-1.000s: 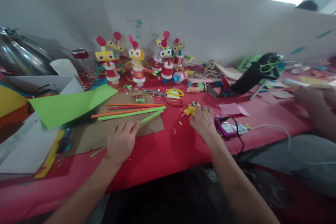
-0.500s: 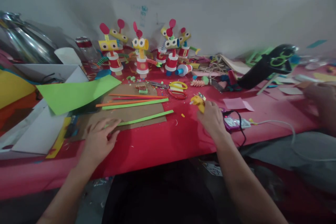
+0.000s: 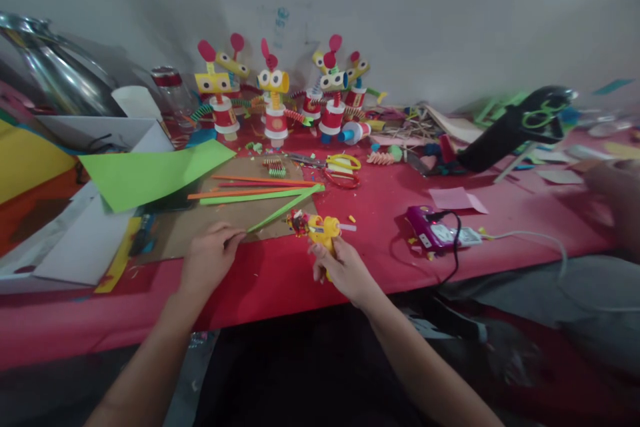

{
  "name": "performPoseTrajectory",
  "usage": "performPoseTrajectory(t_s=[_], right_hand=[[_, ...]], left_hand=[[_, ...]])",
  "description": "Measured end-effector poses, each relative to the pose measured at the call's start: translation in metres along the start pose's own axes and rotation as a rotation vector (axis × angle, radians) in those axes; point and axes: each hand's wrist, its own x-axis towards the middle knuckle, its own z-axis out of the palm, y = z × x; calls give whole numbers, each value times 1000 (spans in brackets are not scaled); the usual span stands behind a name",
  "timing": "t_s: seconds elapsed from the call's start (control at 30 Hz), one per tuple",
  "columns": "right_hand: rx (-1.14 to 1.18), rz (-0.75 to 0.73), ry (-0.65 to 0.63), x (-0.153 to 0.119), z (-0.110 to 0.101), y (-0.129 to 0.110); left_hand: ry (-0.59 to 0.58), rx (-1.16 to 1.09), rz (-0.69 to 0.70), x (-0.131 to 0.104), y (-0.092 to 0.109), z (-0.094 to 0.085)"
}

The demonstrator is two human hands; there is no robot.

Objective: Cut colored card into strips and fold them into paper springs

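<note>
My right hand (image 3: 345, 270) is wrapped round the handle of a yellow hot glue gun (image 3: 324, 230), held over the front of the red table. Its nozzle points left, and a clear glue stick pokes out behind. My left hand (image 3: 213, 257) pinches one end of a green paper strip (image 3: 280, 211) at the edge of the cardboard sheet (image 3: 175, 227). That strip slants up to the right, its far end meeting another green strip (image 3: 240, 199). Orange strips (image 3: 225, 195) lie beside it on the cardboard.
Paper-cup robot figures (image 3: 276, 121) stand along the wall. Scissors (image 3: 343, 163) lie behind the strips. A purple power strip (image 3: 433, 230) with cables sits right of the glue gun. A white box (image 3: 105, 125) and green paper (image 3: 155, 170) are left. Another person's hand (image 3: 615, 193) is far right.
My right hand has brought the glue gun left from beside the power strip and turned it. My left hand now pinches the green strip's end, and the strip has tilted.
</note>
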Motion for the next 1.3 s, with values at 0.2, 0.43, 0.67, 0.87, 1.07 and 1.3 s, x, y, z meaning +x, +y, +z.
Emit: performPoseTrajectory(t_s=[0.2,0.43,0.67,0.87,1.07,1.3], right_hand=[[109,52,1,11,12,-4],[82,39,-47,11,21,-5],[27,17,-73,13,25,0],[-49,-2,-62,18,27,1],[-110,42,61,20,9,4],[-157,62,164,21,-19,4]], left_hand=[[15,-96,35,1,-3,-1],[22,-83,34,0,-6,4],[39,-63,48,0,-5,4],[57,-64,47,-1,-5,5],[65,-55,72,-1,-6,5],[46,-32,77,-1,-8,5]])
